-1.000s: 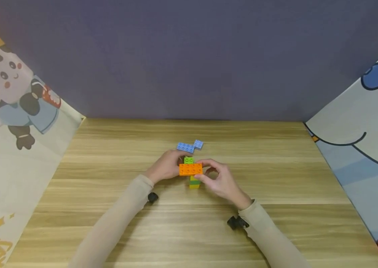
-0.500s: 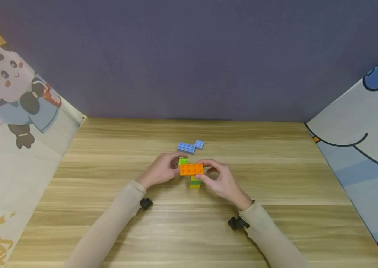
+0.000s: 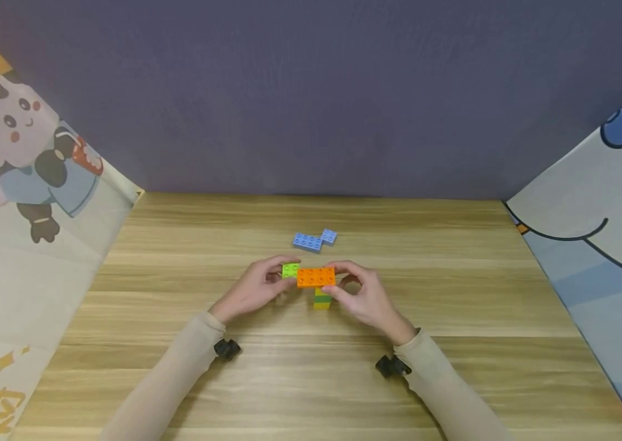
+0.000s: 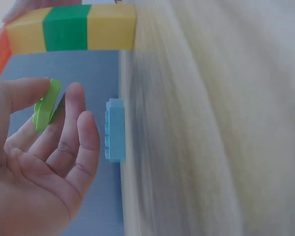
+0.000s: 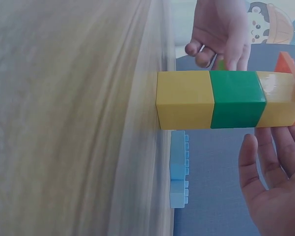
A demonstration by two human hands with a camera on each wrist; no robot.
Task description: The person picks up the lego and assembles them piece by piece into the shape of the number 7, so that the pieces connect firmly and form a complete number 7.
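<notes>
My left hand pinches a small lime-green building brick between thumb and fingers, just left of a tower. The left wrist view shows this green brick tilted and apart from the tower. That tower stands upright on the table, stacked yellow, green, yellow. Across its top lies an orange brick with studs facing up, overhanging to the left. At the orange brick's right end, my right hand holds it between thumb and index finger; its other fingers extend beside the tower in the right wrist view.
Behind the tower lie a long blue brick and a small blue brick, close together on the wooden table. A dark wall panel closes off the back, with printed panels at both sides.
My left hand has moved left and slightly toward me with the lime-green brick, from behind the orange brick to its left side. The right hand keeps its hold with hardly any movement.
</notes>
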